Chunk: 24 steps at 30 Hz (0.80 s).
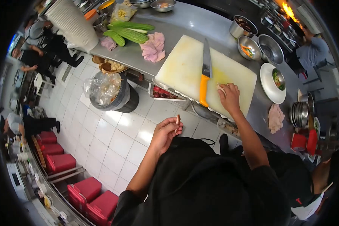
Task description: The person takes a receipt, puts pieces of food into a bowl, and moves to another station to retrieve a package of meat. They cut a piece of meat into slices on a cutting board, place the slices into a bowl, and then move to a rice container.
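My left hand (162,136) is held up off the counter, over the floor, its fingers pinched on a small brownish strip (177,121) whose kind I cannot make out. At the right part of the white cutting board (184,56), my right hand (231,98) is closed on a small whitish piece (221,89), mostly covered by the fingers. A knife with an orange handle (204,88) lies across the board, just left of my right hand. Its broad blade (207,60) points to the far side. Yellow stains mark the board.
Green cucumber-like vegetables (130,32) and a pink cloth (153,47) lie left of the board. Metal bowls (249,48), a white plate (269,87) and another cloth (276,118) are on the right. A lined bin (130,100) stands below. People work nearby; flames burn far right.
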{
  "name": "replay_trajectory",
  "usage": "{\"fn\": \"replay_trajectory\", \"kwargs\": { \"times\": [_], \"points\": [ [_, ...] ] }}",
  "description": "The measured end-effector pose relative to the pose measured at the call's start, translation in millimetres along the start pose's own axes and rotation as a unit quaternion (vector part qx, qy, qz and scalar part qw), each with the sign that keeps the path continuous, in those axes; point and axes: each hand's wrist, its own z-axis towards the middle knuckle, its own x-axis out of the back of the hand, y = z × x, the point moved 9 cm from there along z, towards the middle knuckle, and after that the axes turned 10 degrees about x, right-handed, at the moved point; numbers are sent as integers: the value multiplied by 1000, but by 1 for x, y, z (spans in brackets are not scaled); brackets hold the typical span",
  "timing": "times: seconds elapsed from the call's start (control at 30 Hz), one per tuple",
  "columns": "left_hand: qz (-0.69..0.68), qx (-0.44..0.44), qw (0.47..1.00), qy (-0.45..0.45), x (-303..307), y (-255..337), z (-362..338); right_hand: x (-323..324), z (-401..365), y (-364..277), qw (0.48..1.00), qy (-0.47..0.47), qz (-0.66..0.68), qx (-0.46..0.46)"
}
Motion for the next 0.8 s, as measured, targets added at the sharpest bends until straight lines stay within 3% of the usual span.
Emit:
{"fn": "replay_trajectory", "kwargs": {
  "times": [0.17,0.57,0.8],
  "points": [
    [-37,-33,997,61,8,-33,-32,7,2,-7,996,48,-69,3],
    [-73,-59,990,105,16,-72,-68,6,-24,-13,994,-7,28,103],
    [-74,-61,987,127,28,-75,-82,28,-31,-48,990,-37,1,138]
  ]
}}
